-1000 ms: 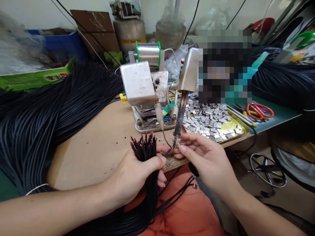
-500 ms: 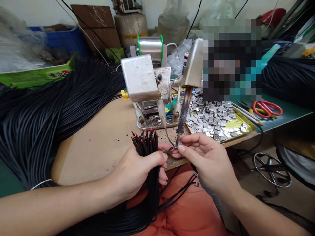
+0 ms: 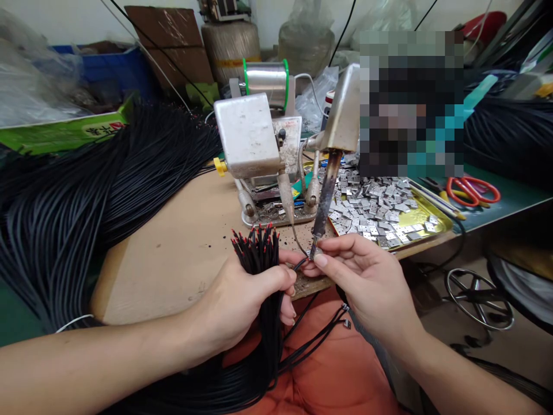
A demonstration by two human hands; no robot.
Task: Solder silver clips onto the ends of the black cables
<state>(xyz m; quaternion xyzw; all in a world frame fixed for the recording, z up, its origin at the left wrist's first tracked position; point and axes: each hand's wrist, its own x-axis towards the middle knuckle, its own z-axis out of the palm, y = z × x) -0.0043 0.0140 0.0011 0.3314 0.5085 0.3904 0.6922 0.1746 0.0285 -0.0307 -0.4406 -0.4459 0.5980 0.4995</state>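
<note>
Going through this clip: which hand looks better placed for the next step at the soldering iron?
Probably the right hand: its fingers pinch a small metal piece right beside the soldering iron tip. The left hand is occupied gripping the black wire bundle.

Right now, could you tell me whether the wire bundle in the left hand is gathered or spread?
Gathered: the left hand grips the black wires in one bunch, red tips sticking up.

Taking the workbench (image 3: 173, 271) as reference, I observe a pale wall (image 3: 268, 17) behind it, with a brown board (image 3: 166, 46) leaning beside a blue plastic crate (image 3: 108, 72). Below the workbench's right edge, a round metal stand base (image 3: 479, 298) rests on a bare floor (image 3: 466, 351).
</note>
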